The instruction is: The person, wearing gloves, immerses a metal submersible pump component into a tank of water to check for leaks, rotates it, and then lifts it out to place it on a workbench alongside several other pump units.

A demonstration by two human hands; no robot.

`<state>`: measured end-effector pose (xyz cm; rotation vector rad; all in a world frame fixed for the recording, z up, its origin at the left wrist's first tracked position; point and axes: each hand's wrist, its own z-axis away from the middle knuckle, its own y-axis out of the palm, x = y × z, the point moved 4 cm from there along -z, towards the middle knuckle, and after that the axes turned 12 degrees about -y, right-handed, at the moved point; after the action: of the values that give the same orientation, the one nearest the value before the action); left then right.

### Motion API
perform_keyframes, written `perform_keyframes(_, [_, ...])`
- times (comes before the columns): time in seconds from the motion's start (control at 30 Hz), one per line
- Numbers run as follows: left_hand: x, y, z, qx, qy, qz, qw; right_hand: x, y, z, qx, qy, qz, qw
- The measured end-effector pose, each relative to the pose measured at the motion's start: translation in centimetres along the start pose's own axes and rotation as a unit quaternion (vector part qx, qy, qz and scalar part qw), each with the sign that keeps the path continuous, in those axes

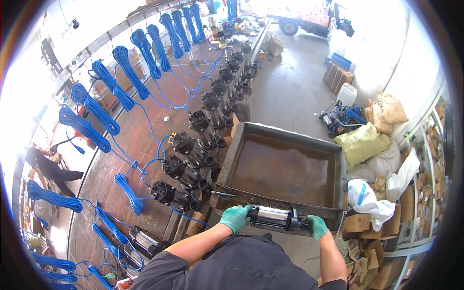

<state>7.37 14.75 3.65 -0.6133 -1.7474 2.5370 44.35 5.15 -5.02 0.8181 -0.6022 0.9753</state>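
A submersible pump (271, 216) with a shiny steel body and black ends lies sideways along the near rim of a metal water tank (286, 126). My left hand (235, 218), in a green glove, grips its left black end. My right hand (317, 227), gloved the same, closes on the black fitting at its right end; the fingertips are partly hidden. Brownish water (282, 166) stands in the tank. A dark slim tool (224, 195) rests on the tank's near left corner. A blue cable (191, 216) runs from the left toward the pump.
More pumps (175, 189) stand in a row along the bench (111, 174), wired to hanging blue cable coils (126, 72). Cardboard boxes (356, 223), sacks (362, 142) and a blue-black machine (342, 117) crowd the right. A truck (309, 17) is at the back. A person's dark-clothed leg (60, 175) shows at left.
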Motion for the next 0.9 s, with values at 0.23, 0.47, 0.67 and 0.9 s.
perform_keyframes(0.23, [-0.1,-0.4,-0.1,0.027,-0.028,0.047,0.998,0.5,0.0,-0.3,0.133,-0.115,0.363,0.915])
perform_keyframes(0.47, [0.6,0.8,0.0,-0.013,-0.015,0.077,0.997,-0.7,-1.1,-2.4,0.17,-0.171,0.682,0.69])
perform_keyframes(0.67, [0.7,0.5,0.5,-0.067,-0.009,0.091,0.994,-2.4,-5.0,-3.8,0.01,-0.137,0.241,0.961])
perform_keyframes(0.9, [1.9,2.3,-0.8,-0.06,-0.02,0.083,0.995,0.9,-0.5,0.0,0.006,-0.174,0.208,0.963])
